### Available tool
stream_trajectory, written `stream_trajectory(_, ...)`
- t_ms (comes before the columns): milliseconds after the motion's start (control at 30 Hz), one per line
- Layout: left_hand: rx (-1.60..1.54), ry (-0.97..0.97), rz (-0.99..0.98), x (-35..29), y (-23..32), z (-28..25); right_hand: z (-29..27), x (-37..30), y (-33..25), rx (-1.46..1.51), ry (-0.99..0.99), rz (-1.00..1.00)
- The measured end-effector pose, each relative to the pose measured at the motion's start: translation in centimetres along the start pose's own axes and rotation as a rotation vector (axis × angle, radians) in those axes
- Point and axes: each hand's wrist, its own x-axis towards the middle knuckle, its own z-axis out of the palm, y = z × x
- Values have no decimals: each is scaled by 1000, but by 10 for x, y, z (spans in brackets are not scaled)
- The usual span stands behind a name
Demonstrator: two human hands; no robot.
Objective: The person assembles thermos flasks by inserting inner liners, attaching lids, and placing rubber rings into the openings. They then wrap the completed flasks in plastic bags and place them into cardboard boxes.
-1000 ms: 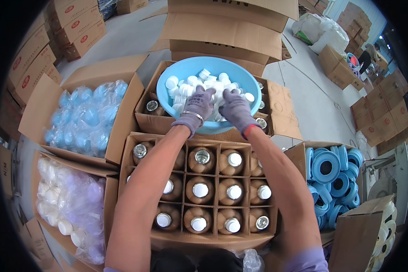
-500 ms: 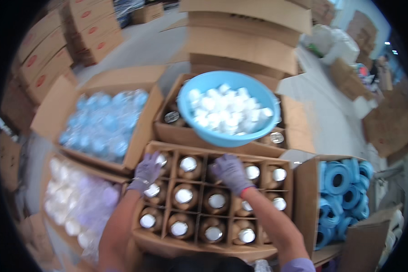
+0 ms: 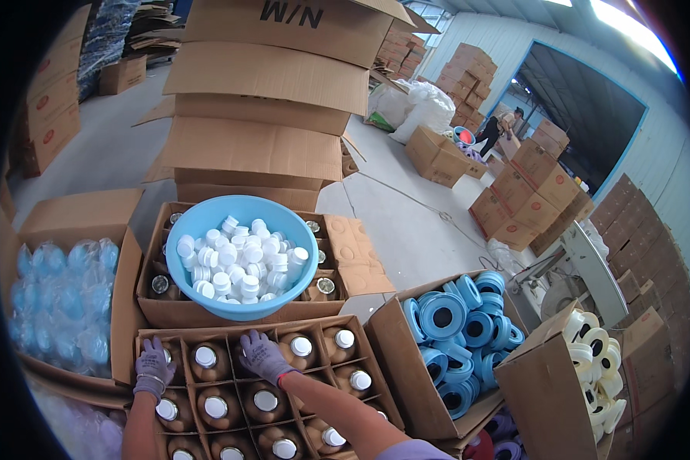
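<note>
My left hand, in a lavender glove, lies with fingers stretched over the far left corner of a divided cardboard carton, beside a white-capped bottle. My right hand, gloved alike, curls its fingers down into a far-row compartment; what they close on is hidden beneath them. Brown-looking bottles with white caps, such as one bottle between my hands, stand upright in the compartments. Just beyond the carton, a light blue basin full of loose white caps rests on another carton of bottles.
An open box of bagged blue pieces stands at left. On the right are boxes of blue rings and cream rings. Tall open flaps rise behind the basin. Far off, a person stands near stacked cartons.
My view has swung right and upward, so the carton and basin sit further left and lower in the picture. Both hands remain over the same carton's far row.
</note>
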Motion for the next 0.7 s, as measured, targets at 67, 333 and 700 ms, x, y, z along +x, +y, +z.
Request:
stream_trajectory(67, -3, -23, -17, 2, 5, -2, 5, 0, 2, -10, 26, -20)
stream_trajectory(333, -45, -10, 9, -9, 0, 2, -81, -11, -9, 159, 7, -471)
stream_trajectory(700, -95, -45, -16, -2, 18, -14, -183, 126, 120, -553, -240, 171)
